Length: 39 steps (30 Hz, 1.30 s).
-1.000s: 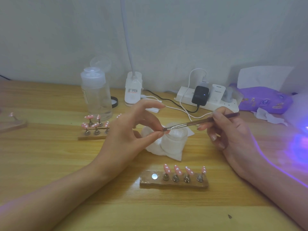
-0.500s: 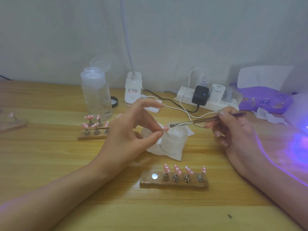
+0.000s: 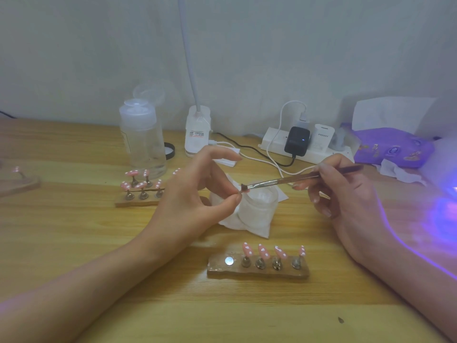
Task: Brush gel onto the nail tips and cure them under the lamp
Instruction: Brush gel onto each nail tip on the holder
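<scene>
My left hand [image 3: 195, 201] pinches a small nail tip [image 3: 243, 190] on its stand between thumb and forefinger, above a frosted white jar [image 3: 259, 206] on a tissue. In my right hand [image 3: 346, 201] is a thin brush [image 3: 296, 180], whose bristles touch the held tip. Nearer to me lies a wooden holder [image 3: 258, 266] with several pink, white-dotted tips and one bare magnet spot. A second wooden holder [image 3: 142, 194] with more pink tips stands to the left.
A clear pump bottle [image 3: 143, 142], a white desk lamp base [image 3: 197, 131], a power strip with chargers [image 3: 304, 143] and cables line the back. A purple tissue pack [image 3: 393, 147] lies at back right. Violet lamp light [image 3: 442, 214] glows at the right edge.
The brush drew back to the right from the held tip half a second ago, then came back; its bristles now touch the tip again. My left hand has stayed in place.
</scene>
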Each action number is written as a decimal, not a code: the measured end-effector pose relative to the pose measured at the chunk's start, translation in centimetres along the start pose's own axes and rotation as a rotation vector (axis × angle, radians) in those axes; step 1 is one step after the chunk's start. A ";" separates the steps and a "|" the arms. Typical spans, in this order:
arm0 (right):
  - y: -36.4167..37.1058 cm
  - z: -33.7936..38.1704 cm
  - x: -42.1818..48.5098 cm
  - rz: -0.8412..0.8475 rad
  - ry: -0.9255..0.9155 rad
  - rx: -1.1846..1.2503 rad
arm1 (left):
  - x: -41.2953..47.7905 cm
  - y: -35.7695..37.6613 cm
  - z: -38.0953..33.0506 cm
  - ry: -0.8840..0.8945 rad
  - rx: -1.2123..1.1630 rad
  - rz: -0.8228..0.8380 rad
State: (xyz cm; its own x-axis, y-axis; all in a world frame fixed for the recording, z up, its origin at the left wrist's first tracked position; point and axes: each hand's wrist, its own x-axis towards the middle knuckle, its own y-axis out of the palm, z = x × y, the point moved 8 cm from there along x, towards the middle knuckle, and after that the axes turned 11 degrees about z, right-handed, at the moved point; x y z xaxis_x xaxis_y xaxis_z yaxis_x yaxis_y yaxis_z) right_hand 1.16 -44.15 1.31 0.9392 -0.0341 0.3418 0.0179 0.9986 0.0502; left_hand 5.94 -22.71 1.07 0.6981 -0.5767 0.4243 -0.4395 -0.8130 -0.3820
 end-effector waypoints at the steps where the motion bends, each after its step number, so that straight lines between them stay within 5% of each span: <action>1: -0.1 0.0 0.0 -0.005 0.003 -0.017 | 0.0 0.0 0.1 -0.002 0.001 -0.003; 25: -1.9 -0.5 -0.4 -0.139 0.031 -0.029 | 1.5 -3.0 -3.5 0.058 -0.144 -0.013; 39: -2.2 -1.1 -0.2 -0.172 0.074 0.019 | -4.4 1.5 -1.2 -0.099 0.010 0.374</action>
State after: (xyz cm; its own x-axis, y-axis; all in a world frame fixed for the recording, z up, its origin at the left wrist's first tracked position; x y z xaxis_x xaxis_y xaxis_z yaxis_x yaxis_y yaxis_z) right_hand 1.33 -46.28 0.07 0.9456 -0.2007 0.2562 0.1748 0.9772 0.1203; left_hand 1.55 -21.48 -0.39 0.5420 -0.8225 0.1728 -0.6690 -0.5466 -0.5036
